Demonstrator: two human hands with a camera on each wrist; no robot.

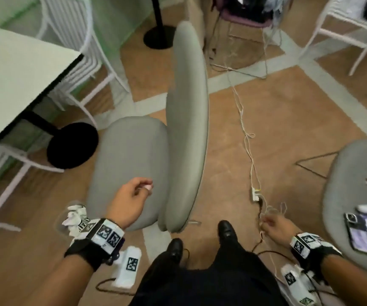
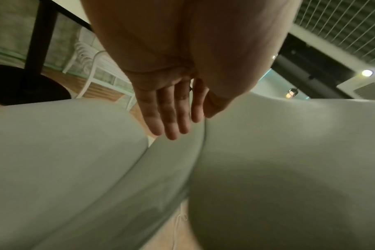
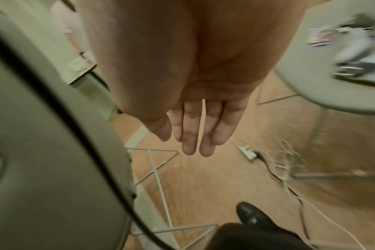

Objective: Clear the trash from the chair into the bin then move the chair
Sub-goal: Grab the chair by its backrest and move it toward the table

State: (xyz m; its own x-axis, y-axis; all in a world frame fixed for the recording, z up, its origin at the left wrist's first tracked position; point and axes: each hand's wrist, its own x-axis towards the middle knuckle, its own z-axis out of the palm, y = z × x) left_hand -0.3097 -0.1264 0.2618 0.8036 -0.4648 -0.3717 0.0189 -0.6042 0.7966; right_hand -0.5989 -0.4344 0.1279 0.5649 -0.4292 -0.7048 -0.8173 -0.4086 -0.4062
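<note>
Below, tan floor (image 1: pixel 277 129), grey chair (image 1: pixel 131 160), seemingly bare

Tan wood-look floor (image 1: pixel 277 120) crossed by pale grey bands; white square worktop (image 1: pixel 12 80) on a black round pedestal base (image 1: pixel 72 146) at left, white slatted metal chairs (image 1: pixel 72 40) beside it; white cables (image 1: pixel 246 138) trailing across the floor

The bin (image 1: pixel 72 219) is mostly hidden behind the left hand's wrist (crumpled white trash shows), its outline blurred.
</note>
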